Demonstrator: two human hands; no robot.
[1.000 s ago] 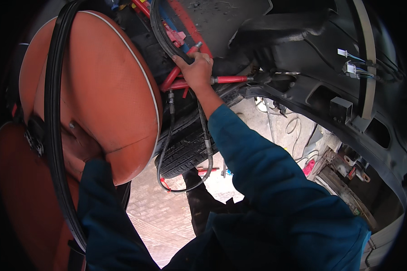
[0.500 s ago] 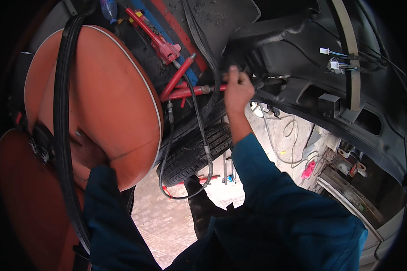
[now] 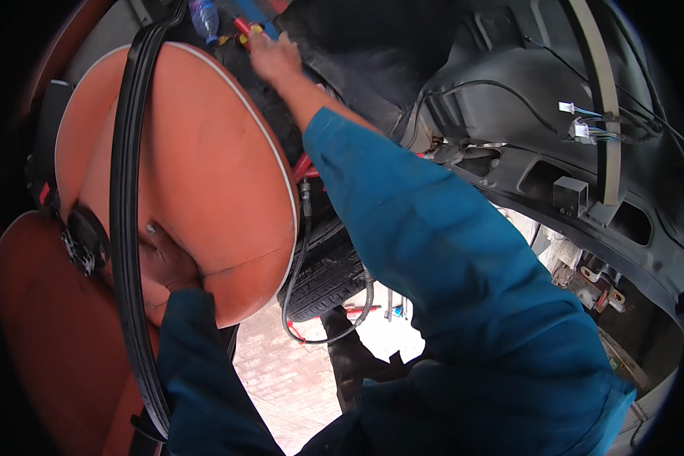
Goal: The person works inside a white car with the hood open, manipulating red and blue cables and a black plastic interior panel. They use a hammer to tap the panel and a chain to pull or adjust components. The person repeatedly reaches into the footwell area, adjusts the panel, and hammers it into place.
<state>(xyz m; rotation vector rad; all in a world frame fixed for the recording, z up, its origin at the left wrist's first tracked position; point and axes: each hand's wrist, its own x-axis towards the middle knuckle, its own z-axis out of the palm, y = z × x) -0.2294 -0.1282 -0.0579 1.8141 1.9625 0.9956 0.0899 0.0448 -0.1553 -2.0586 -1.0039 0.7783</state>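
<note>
Two hands, apart: left (image 3: 169, 262) flat inside seat edge (image 3: 275, 144), right (image 3: 277, 59) at bar (image 3: 241, 25), hold unclear.

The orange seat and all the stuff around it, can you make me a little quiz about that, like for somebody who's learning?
1. Which hand is on the orange seat?
2. True or false: in the picture, the plastic bottle is farther left than the white plugs.
3. Which of these is nearest the right hand? A) the tyre B) the red bar C) the floor

Key: 1. The left hand. 2. True. 3. B.
</note>
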